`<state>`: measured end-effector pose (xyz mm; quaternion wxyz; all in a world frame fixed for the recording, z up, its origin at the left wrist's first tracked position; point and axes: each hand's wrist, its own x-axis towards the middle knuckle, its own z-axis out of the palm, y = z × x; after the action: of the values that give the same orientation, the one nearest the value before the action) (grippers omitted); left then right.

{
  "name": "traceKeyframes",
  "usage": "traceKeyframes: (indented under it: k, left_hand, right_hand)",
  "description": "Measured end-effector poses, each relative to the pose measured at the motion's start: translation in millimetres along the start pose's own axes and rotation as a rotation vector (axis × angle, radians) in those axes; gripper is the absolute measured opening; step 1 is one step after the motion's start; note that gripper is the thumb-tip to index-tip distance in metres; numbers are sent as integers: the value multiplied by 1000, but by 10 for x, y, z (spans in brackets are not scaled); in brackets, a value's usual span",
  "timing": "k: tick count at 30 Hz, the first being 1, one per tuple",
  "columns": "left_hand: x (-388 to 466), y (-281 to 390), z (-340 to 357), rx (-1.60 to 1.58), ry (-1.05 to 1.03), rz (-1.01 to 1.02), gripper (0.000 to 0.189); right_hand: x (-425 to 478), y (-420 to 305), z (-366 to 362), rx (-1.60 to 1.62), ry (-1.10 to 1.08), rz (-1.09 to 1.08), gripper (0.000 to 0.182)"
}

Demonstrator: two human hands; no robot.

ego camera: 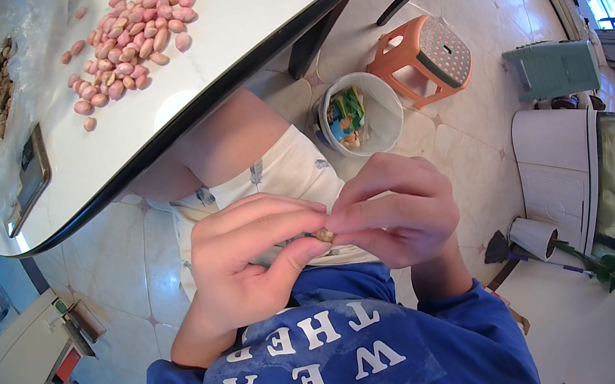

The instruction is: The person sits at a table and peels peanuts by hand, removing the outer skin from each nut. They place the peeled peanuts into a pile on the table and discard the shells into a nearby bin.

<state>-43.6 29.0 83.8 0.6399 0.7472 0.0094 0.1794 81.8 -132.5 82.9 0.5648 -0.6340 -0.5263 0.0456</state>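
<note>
Above my lap, my left hand [260, 253] and my right hand [397, 211] meet at the fingertips. Between them they pinch a small tan peanut in its shell [324, 235], partly covered by the fingers. On the white table [234, 18] lies a loose pile of shelled pink peanuts [133, 42], with a few kernels apart from it. At the table's left, a clear plastic bag [40, 59] holds brownish unshelled peanuts [2, 94]. A smartphone [31, 179] lies by the table's rounded corner, partly beside the bag.
A lined waste bin [392, 119] with wrappers and shell bits stands on the tiled floor beyond my right hand. Next to it is an orange plastic stool [401, 59]. The table's dark edge [200, 112] runs over my legs. A potted plant [535, 238] stands at the right.
</note>
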Motion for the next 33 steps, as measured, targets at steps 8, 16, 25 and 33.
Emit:
traceKeyframes:
  k: [8,16,25,33]
  left_hand:
    - [7,74,2,54,-42,-3,16]
    - [8,125,-24,70,-144,-114,15]
    - [47,168,-63,61,-267,-235,15]
    - [29,117,-55,-74,-210,-340,17]
  right_hand:
    - [14,22,-67,-22,-97,-108,14]
    - [11,25,-152,-39,-231,-161,18]
    - [68,-41,-224,-49,-426,-128,13]
    - [5,32,-190,65,-371,-44,12]
